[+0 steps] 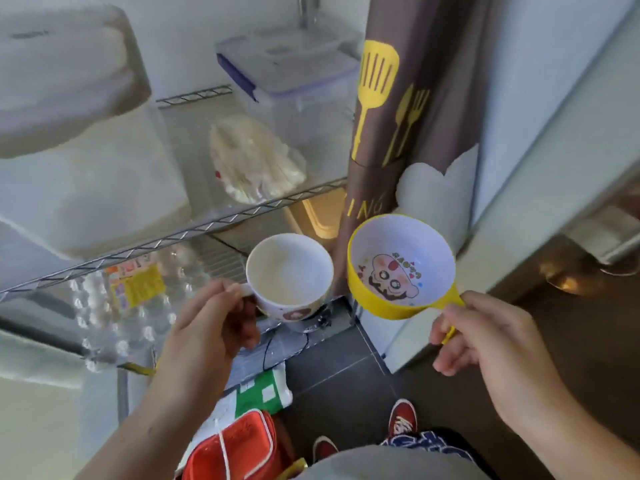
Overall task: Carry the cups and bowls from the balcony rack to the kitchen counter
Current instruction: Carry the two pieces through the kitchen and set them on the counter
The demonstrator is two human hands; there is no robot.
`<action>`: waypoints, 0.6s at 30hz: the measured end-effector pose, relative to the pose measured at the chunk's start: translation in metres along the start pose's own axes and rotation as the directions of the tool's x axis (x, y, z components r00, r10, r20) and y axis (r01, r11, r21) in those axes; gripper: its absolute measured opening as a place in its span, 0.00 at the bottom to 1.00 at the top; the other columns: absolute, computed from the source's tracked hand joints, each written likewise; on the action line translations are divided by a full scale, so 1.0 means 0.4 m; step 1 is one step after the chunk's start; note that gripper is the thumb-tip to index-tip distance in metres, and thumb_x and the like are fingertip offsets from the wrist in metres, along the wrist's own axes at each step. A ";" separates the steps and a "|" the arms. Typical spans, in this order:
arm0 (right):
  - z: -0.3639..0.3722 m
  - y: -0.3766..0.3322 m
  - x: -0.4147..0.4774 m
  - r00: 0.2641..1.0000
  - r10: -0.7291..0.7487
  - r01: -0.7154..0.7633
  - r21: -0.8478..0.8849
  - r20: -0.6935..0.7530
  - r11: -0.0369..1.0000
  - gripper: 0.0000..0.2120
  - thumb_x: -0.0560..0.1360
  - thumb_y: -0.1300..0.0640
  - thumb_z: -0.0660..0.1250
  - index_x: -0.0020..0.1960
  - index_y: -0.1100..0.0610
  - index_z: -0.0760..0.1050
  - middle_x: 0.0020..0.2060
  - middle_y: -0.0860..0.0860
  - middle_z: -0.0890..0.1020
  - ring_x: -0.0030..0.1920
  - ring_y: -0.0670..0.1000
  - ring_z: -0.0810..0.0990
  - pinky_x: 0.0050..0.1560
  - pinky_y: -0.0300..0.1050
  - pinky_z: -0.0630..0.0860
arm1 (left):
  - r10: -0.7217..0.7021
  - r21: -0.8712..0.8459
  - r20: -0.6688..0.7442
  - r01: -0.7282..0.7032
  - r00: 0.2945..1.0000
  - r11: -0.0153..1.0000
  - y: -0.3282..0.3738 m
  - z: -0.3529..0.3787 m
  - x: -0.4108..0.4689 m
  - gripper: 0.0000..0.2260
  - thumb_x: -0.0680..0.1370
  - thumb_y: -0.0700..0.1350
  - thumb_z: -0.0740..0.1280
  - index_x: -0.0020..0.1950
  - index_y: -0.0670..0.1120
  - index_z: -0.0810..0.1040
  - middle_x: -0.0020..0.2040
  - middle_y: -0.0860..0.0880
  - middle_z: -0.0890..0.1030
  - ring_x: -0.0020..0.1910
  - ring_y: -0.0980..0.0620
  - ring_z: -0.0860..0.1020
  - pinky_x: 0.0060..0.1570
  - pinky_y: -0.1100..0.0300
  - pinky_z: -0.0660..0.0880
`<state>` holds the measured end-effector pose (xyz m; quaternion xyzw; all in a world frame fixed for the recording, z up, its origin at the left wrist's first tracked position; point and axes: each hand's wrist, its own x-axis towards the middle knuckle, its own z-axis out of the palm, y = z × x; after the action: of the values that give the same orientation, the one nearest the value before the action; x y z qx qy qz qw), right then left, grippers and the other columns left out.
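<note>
Both hands are raised in front of the wire rack (194, 233). Left hand (211, 327) grips the handle of a white cup (289, 275), held upright just off the rack's front edge. Right hand (485, 337) pinches the handle of a yellow bowl (401, 265) with a cartoon print inside, held just beside the cup, before a brown curtain (408, 98).
</note>
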<state>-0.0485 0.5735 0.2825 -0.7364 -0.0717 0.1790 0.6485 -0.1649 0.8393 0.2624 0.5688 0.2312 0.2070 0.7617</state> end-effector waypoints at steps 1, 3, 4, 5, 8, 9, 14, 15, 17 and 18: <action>-0.022 0.026 -0.014 0.998 0.038 -0.038 -0.001 -0.040 0.999 0.15 0.76 0.67 0.61 0.31 0.65 0.74 0.28 0.57 0.80 0.21 0.55 0.76 0.21 0.40 0.72 | -0.039 0.026 0.025 0.038 0.999 0.999 -0.033 0.019 0.002 0.09 0.73 0.42 0.63 0.33 0.45 0.76 0.30 0.46 0.74 0.26 0.49 0.69 0.25 0.60 0.68; -0.064 0.072 -0.044 0.985 0.124 -0.122 0.017 -0.121 0.992 0.16 0.76 0.68 0.61 0.30 0.65 0.74 0.27 0.58 0.80 0.20 0.56 0.76 0.20 0.41 0.71 | -0.113 0.067 0.082 0.107 0.990 0.992 -0.090 0.058 0.003 0.09 0.73 0.44 0.63 0.32 0.45 0.75 0.30 0.46 0.73 0.27 0.49 0.69 0.25 0.60 0.68; -0.086 0.093 -0.058 0.973 0.166 -0.162 0.037 -0.161 0.986 0.17 0.76 0.68 0.61 0.29 0.65 0.74 0.27 0.58 0.80 0.20 0.56 0.75 0.20 0.42 0.71 | -0.149 0.093 0.117 0.139 0.982 0.986 -0.116 0.080 0.003 0.09 0.73 0.44 0.63 0.33 0.45 0.75 0.30 0.46 0.73 0.27 0.50 0.69 0.26 0.61 0.69; -0.108 0.113 -0.073 0.958 0.206 -0.198 0.062 -0.200 0.978 0.17 0.77 0.68 0.61 0.29 0.65 0.74 0.26 0.58 0.80 0.20 0.56 0.75 0.21 0.42 0.70 | -0.187 0.118 0.151 0.170 0.971 0.978 -0.139 0.104 0.003 0.09 0.74 0.44 0.63 0.33 0.45 0.74 0.30 0.47 0.73 0.28 0.50 0.70 0.26 0.61 0.69; -0.177 0.164 -0.117 0.895 0.316 -0.281 0.151 -0.314 0.948 0.21 0.77 0.63 0.63 0.25 0.60 0.75 0.25 0.61 0.77 0.20 0.57 0.74 0.24 0.43 0.69 | -0.280 0.157 0.229 0.249 0.932 0.956 -0.205 0.185 0.001 0.11 0.76 0.42 0.62 0.34 0.45 0.75 0.30 0.47 0.74 0.27 0.52 0.70 0.25 0.61 0.69; -0.202 0.179 -0.131 0.870 0.345 -0.297 0.184 -0.353 0.937 0.22 0.77 0.61 0.64 0.24 0.59 0.75 0.24 0.60 0.77 0.21 0.56 0.74 0.24 0.42 0.70 | -0.313 0.175 0.249 0.276 0.917 0.945 -0.225 0.218 -0.001 0.13 0.77 0.40 0.61 0.33 0.45 0.76 0.30 0.47 0.74 0.27 0.52 0.70 0.25 0.60 0.68; -0.334 0.252 -0.208 0.735 0.454 -0.321 0.332 -0.504 0.887 0.23 0.77 0.58 0.65 0.24 0.57 0.76 0.23 0.58 0.78 0.19 0.53 0.75 0.19 0.39 0.71 | -0.459 0.273 0.377 0.378 0.804 0.885 -0.314 0.404 -0.021 0.18 0.79 0.36 0.58 0.30 0.44 0.75 0.27 0.47 0.75 0.24 0.51 0.71 0.22 0.62 0.68; -0.361 0.267 -0.224 0.705 0.476 -0.317 0.367 -0.526 0.875 0.23 0.77 0.57 0.65 0.24 0.57 0.76 0.23 0.58 0.78 0.19 0.53 0.75 0.19 0.39 0.71 | -0.493 0.304 0.396 0.397 0.774 0.866 -0.331 0.442 -0.025 0.17 0.79 0.36 0.58 0.31 0.44 0.74 0.27 0.47 0.75 0.24 0.51 0.71 0.23 0.62 0.68; -0.415 0.296 -0.258 0.649 0.515 -0.303 0.430 -0.561 0.851 0.22 0.77 0.56 0.66 0.24 0.57 0.76 0.24 0.59 0.78 0.19 0.54 0.76 0.20 0.40 0.72 | -0.566 0.357 0.427 0.443 0.705 0.822 -0.368 0.525 -0.030 0.19 0.78 0.36 0.57 0.28 0.46 0.73 0.27 0.47 0.75 0.24 0.51 0.72 0.25 0.61 0.68; -0.439 0.309 -0.273 0.620 0.534 -0.297 0.458 -0.575 0.838 0.22 0.77 0.55 0.66 0.25 0.57 0.77 0.24 0.59 0.78 0.19 0.55 0.76 0.21 0.41 0.73 | -0.593 0.375 0.437 0.462 0.676 0.803 -0.386 0.567 -0.033 0.21 0.78 0.36 0.57 0.25 0.47 0.73 0.26 0.47 0.75 0.24 0.51 0.72 0.26 0.61 0.68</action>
<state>-0.1025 0.3551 0.1966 -0.6299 0.3766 0.0517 0.6773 -0.0341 0.6156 0.1713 0.5964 0.1878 -0.2190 0.7490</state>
